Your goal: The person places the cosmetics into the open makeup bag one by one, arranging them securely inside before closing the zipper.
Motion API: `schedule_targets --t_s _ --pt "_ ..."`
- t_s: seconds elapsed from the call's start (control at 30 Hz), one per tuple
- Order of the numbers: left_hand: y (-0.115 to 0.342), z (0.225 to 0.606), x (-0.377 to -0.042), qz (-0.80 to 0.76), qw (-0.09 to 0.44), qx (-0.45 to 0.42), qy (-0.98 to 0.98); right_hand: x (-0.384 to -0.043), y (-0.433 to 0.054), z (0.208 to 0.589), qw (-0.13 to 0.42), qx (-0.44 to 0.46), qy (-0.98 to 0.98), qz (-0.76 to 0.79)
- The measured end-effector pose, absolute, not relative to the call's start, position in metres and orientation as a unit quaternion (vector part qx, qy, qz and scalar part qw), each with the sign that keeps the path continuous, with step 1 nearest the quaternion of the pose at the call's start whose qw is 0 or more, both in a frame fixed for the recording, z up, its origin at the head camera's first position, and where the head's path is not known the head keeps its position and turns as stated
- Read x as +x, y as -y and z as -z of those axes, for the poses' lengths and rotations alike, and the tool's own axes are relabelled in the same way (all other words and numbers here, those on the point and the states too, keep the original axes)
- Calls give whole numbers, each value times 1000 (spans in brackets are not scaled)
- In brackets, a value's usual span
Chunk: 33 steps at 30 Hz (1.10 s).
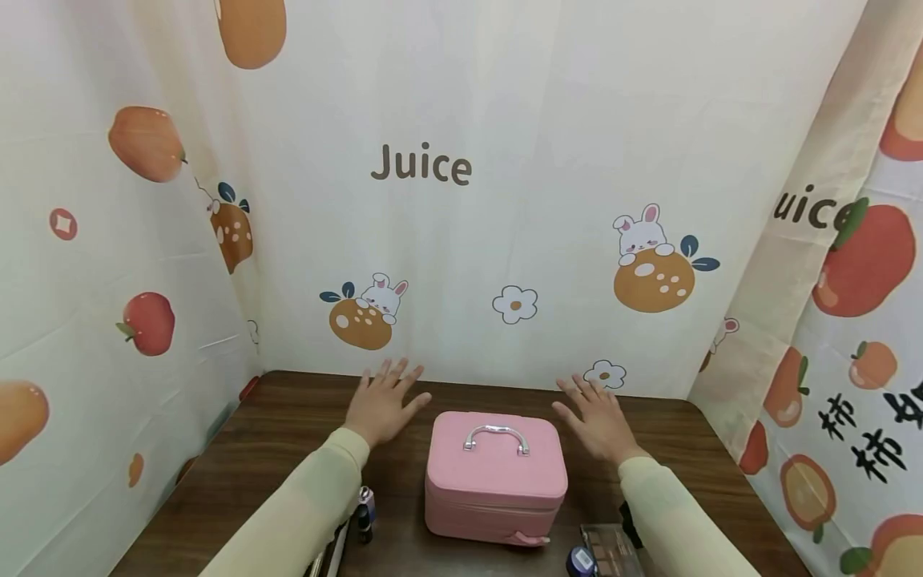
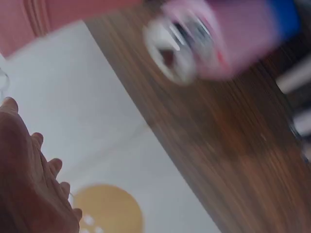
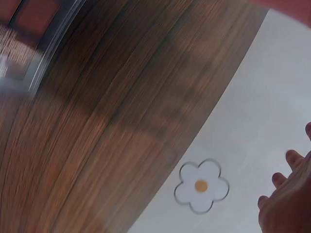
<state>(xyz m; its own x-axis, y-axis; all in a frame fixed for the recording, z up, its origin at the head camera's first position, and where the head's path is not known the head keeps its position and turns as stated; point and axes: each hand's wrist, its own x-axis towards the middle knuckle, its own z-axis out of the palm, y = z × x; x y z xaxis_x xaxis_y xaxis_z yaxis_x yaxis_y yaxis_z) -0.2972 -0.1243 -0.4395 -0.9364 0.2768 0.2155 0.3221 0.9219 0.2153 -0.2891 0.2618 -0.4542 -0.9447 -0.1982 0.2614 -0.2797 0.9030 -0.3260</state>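
A pink cosmetic case [image 1: 496, 479] with a silver top handle [image 1: 496, 430] stands on the dark wooden table, its lid down. To its left, my left hand [image 1: 382, 405] is spread with straight fingers, holding nothing. My right hand [image 1: 594, 418] is likewise spread on the case's other side, apart from it. The left wrist view shows the edge of the left hand [image 2: 29, 179]; the right wrist view shows part of the right hand [image 3: 289, 194]. Below the right forearm lies an eyeshadow palette [image 1: 611, 549], partly hidden by the sleeve.
A small round dark jar [image 1: 580, 561] sits beside the palette. Near the left sleeve are a small pink-and-blue container [image 1: 367, 501], a dark little bottle [image 1: 364, 525] and slim stick-like items [image 1: 336, 549]. A fruit-printed curtain [image 1: 447, 240] hangs behind the table [image 1: 238, 473] and along both sides.
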Motion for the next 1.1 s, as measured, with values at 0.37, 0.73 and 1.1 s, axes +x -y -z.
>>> schedule_targets --t_s 0.37,0.73,1.1 --pt "74 437 -271 313 -51 -162 935 -280 -223 458 -37 70 881 -467" --pt "68 441 -263 403 -38 -148 902 -275 -222 470 -140 48 803 -577" --pt "64 450 -258 460 1 -95 883 -265 -219 479 -196 50 755 -623"
